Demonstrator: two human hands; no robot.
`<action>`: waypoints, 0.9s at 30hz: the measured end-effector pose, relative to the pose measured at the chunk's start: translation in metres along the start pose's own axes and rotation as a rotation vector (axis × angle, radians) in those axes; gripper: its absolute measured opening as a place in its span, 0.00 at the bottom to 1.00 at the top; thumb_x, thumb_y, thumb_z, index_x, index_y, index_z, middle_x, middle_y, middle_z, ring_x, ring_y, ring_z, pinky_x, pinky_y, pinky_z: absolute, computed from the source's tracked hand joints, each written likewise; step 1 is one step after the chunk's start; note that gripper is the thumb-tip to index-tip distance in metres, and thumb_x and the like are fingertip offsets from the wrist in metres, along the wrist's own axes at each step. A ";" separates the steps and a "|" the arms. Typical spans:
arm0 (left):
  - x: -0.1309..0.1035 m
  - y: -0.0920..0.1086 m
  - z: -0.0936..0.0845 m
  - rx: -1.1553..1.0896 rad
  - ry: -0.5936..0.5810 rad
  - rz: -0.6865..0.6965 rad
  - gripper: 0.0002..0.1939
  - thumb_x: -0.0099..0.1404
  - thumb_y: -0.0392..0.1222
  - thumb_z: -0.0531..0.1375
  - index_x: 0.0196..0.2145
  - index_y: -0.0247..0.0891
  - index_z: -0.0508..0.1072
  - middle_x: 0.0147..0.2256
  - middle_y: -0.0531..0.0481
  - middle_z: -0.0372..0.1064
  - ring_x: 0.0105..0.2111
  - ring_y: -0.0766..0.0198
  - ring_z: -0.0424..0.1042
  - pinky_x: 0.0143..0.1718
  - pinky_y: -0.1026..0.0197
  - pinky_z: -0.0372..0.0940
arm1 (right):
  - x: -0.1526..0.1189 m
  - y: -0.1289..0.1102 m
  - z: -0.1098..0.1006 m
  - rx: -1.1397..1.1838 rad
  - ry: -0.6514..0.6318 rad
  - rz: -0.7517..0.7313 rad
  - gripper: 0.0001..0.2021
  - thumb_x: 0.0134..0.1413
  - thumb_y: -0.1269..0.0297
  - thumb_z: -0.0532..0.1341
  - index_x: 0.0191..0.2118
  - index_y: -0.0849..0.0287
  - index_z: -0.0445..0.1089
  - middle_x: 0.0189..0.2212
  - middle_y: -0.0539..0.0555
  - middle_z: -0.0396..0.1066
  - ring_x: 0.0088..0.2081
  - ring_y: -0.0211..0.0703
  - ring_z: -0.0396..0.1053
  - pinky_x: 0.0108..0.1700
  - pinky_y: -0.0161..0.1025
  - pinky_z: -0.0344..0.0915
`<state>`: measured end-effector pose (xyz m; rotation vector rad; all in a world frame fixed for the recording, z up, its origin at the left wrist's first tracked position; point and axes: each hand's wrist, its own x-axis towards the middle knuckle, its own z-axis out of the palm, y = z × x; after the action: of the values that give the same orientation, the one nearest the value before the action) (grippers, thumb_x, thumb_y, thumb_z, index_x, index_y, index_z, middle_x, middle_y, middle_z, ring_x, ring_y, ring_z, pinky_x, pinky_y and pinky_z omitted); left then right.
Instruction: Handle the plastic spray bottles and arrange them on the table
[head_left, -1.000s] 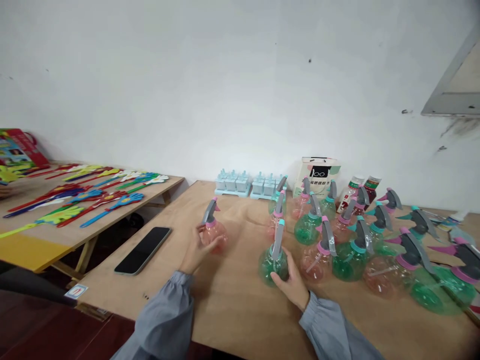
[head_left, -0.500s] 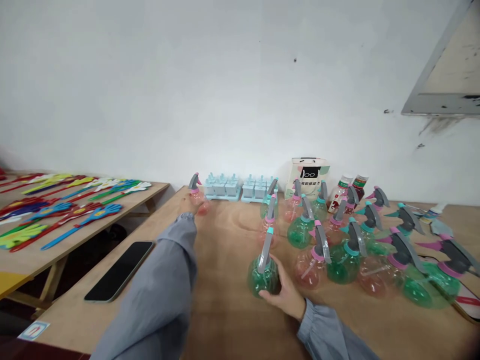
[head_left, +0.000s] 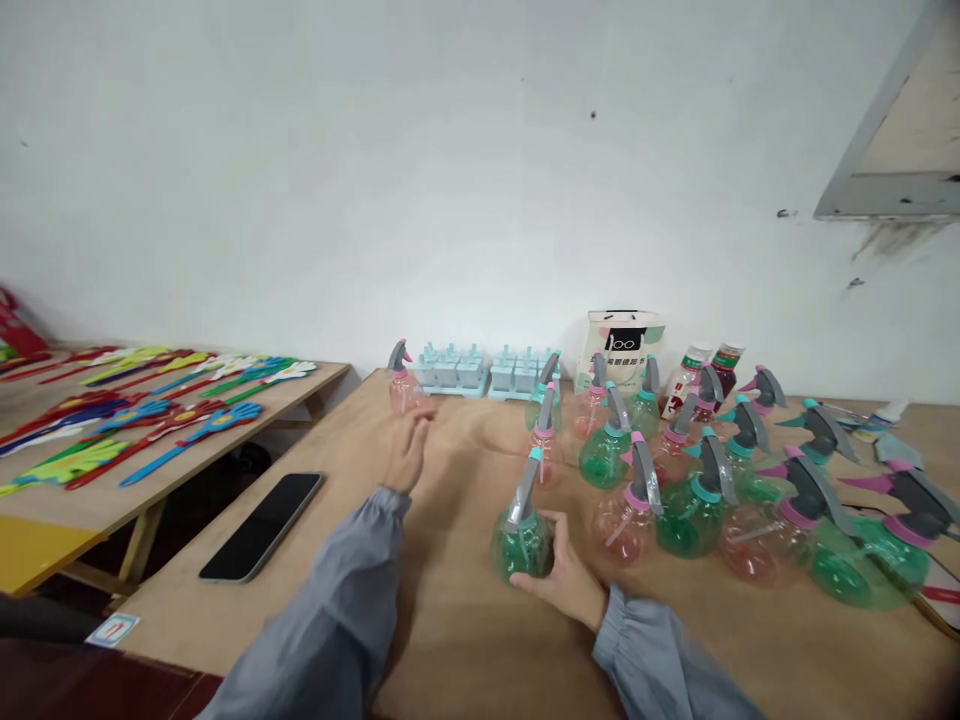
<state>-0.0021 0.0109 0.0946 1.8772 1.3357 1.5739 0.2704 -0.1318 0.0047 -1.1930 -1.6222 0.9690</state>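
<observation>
My right hand (head_left: 562, 572) is wrapped around the side of a green spray bottle (head_left: 519, 548) with a grey trigger head, standing at the front middle of the table. Over the table, my left hand (head_left: 409, 450) is empty with its fingers stretched out. Just beyond it, a pink spray bottle (head_left: 405, 390) stands upright near the back left corner, apart from the fingers as far as I can see. To the right of my right hand, several more pink and green spray bottles (head_left: 688, 515) stand close together, their nozzles pointing various ways.
Pale blue popsicle moulds (head_left: 459, 370) line the back by the wall, beside a printed paper bag (head_left: 619, 350) and two capped bottles (head_left: 682, 382). A black phone (head_left: 262, 527) lies at the left. Colourful hand-shaped clappers (head_left: 191, 440) cover the neighbouring table.
My left hand has let go of the pink spray bottle at the back left and drawn back toward me. My right hand stays on the green one.
</observation>
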 end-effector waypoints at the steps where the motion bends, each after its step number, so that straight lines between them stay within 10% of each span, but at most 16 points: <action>1: -0.018 0.008 0.001 -0.121 -0.192 0.073 0.33 0.69 0.67 0.45 0.52 0.37 0.69 0.56 0.35 0.67 0.59 0.47 0.64 0.60 0.45 0.58 | 0.000 -0.002 0.003 0.020 -0.015 0.001 0.38 0.38 0.59 0.73 0.52 0.53 0.51 0.52 0.60 0.68 0.54 0.55 0.70 0.60 0.56 0.63; 6: -0.075 0.057 0.019 -0.433 -0.775 0.252 0.54 0.53 0.61 0.70 0.70 0.45 0.49 0.69 0.36 0.49 0.67 0.42 0.53 0.64 0.44 0.54 | 0.000 -0.006 0.012 0.008 -0.024 -0.010 0.41 0.35 0.55 0.76 0.51 0.53 0.51 0.53 0.61 0.66 0.56 0.56 0.68 0.59 0.55 0.64; 15: -0.074 0.060 0.055 -0.591 -0.655 -0.046 0.34 0.57 0.45 0.69 0.60 0.41 0.68 0.52 0.41 0.71 0.50 0.56 0.71 0.52 0.54 0.67 | 0.001 0.007 0.013 -0.161 0.044 -0.179 0.42 0.42 0.44 0.71 0.59 0.57 0.54 0.55 0.63 0.64 0.59 0.59 0.64 0.61 0.56 0.62; 20: -0.073 0.055 0.054 -0.865 -0.514 -0.209 0.31 0.54 0.52 0.68 0.54 0.41 0.72 0.50 0.42 0.71 0.49 0.53 0.71 0.46 0.52 0.70 | 0.010 -0.002 0.005 -0.161 0.383 -0.339 0.24 0.63 0.53 0.56 0.61 0.55 0.54 0.59 0.61 0.61 0.63 0.52 0.59 0.65 0.57 0.56; 27: -0.075 0.066 0.046 -1.203 -0.756 -0.391 0.27 0.56 0.57 0.66 0.47 0.37 0.74 0.39 0.43 0.76 0.46 0.51 0.76 0.46 0.51 0.71 | 0.048 -0.010 0.003 -0.312 0.694 -0.449 0.23 0.65 0.55 0.55 0.61 0.56 0.52 0.62 0.66 0.54 0.66 0.54 0.53 0.65 0.62 0.54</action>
<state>0.0722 -0.0701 0.0872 1.0956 0.2234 0.8953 0.2575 -0.0881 0.0228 -1.1209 -1.3888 -0.0059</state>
